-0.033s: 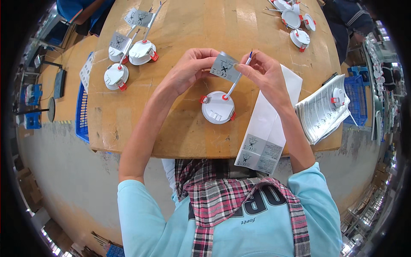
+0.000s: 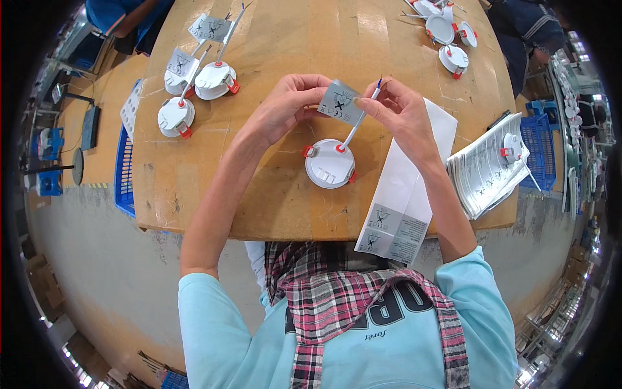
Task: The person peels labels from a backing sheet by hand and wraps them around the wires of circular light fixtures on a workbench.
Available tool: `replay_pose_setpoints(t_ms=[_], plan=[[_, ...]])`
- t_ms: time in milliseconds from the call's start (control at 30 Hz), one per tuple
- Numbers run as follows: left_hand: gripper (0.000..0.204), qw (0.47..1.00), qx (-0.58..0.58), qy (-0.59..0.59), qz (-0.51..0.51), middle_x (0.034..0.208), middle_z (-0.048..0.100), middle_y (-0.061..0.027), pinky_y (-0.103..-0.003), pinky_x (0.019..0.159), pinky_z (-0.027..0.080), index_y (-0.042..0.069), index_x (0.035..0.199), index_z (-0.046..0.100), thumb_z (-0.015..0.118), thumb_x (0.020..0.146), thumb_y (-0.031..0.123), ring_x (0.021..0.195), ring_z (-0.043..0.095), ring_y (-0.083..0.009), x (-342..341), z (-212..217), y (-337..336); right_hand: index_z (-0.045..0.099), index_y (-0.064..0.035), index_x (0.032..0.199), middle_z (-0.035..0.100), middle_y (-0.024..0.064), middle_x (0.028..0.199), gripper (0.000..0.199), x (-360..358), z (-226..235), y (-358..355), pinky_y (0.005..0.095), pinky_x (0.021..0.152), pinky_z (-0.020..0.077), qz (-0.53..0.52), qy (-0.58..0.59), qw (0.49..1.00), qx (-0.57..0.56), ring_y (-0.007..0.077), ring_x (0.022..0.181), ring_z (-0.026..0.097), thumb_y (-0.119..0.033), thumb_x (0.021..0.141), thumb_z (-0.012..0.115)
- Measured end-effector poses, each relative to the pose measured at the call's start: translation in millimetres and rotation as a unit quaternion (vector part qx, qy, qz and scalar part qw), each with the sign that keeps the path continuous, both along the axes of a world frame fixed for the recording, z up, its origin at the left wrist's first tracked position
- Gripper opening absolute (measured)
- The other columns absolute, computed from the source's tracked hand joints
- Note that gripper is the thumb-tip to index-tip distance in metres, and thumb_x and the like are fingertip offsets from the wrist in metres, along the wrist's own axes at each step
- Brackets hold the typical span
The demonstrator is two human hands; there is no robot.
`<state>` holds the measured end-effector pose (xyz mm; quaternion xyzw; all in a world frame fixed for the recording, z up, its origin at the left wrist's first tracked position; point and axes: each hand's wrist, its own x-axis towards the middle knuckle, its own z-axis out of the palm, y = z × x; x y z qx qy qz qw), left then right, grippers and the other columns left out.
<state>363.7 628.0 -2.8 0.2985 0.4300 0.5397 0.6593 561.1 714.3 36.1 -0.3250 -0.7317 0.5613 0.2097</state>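
Here the blue crate [image 2: 540,139] at the right edge of the tabletop [image 2: 272,194] shows no clear contents; a second blue crate [image 2: 123,165] hangs at the left edge, and what it holds cannot be told. Counted: one round white lamp [image 2: 330,164] with red clips lies in front of the person, three finished lamps [image 2: 194,91] with grey labels on their leads sit at the far left, and at least three more lamps [image 2: 447,39] lie at the far right. One stack of printed leaflets [image 2: 483,168] carries another lamp [image 2: 512,146]. One white label sheet [image 2: 405,194] lies under the right forearm.

The left hand [image 2: 285,107] and right hand [image 2: 398,113] both pinch a grey label [image 2: 341,102], held just above the lamp. The lamp's white lead [image 2: 355,126] runs up to the right fingertips.
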Motion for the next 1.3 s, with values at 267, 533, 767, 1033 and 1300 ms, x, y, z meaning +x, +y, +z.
replay_pose_setpoints(t_ms=[267, 533, 767, 1033, 1300], plan=[[0.017, 0.999, -0.007, 0.045, 0.025, 0.092, 0.067, -0.0048, -0.027, 0.078, 0.051, 0.001, 0.098, 0.065, 0.060, 0.088, 0.014, 0.085, 0.063, -0.0105, 2.3, 5.2, -0.1, 0.061, -0.0013, 0.088, 0.063, 0.0041, 0.076, 0.015, -0.5, 0.8, -0.7, 0.0243, 0.072, 0.0471, -0.013, 0.003, 1.000, -0.022, 0.0093, 0.074, 0.058, -0.015, 0.084, 0.067], [0.020, 0.997, -0.001, 0.064, 0.032, 0.092, 0.068, -0.0065, -0.028, 0.078, 0.053, 0.000, 0.099, 0.066, 0.061, 0.087, 0.015, 0.084, 0.065, -0.0123, 1.3, 8.3, 0.8, 0.060, -0.0020, 0.088, 0.064, 0.0049, 0.079, 0.013, -1.1, 1.3, -2.1, 0.0255, 0.075, 0.0483, -0.021, 0.009, 1.000, -0.020, 0.0107, 0.076, 0.060, -0.014, 0.084, 0.066], [0.022, 0.997, -0.006, 0.074, 0.038, 0.090, 0.068, -0.0087, -0.029, 0.078, 0.054, -0.001, 0.099, 0.067, 0.062, 0.085, 0.015, 0.083, 0.066, -0.0139, 1.2, 9.9, 1.5, 0.058, -0.0025, 0.091, 0.063, 0.0045, 0.081, 0.015, -1.1, 2.6, -2.8, 0.0255, 0.075, 0.0485, -0.032, 0.004, 0.999, -0.024, 0.0105, 0.077, 0.060, -0.013, 0.084, 0.067], [0.024, 0.995, 0.002, 0.090, 0.036, 0.090, 0.069, -0.0098, -0.030, 0.079, 0.054, -0.003, 0.098, 0.068, 0.063, 0.084, 0.016, 0.082, 0.066, -0.0143, -0.9, 14.3, 2.3, 0.057, -0.0024, 0.091, 0.063, 0.0045, 0.080, 0.016, -3.5, 3.1, -1.3, 0.0257, 0.074, 0.0491, -0.026, -0.006, 1.000, 0.004, 0.0104, 0.076, 0.060, -0.012, 0.083, 0.067], [0.025, 0.994, 0.012, 0.104, 0.035, 0.091, 0.068, -0.0110, -0.030, 0.079, 0.055, -0.003, 0.099, 0.067, 0.061, 0.084, 0.016, 0.083, 0.066, -0.0147, -1.2, 15.9, 1.3, 0.057, -0.0022, 0.090, 0.062, 0.0049, 0.080, 0.015, -5.0, 6.3, -1.6, 0.0258, 0.074, 0.0495, -0.020, -0.016, 1.000, 0.006, 0.0098, 0.076, 0.060, -0.012, 0.083, 0.067]])
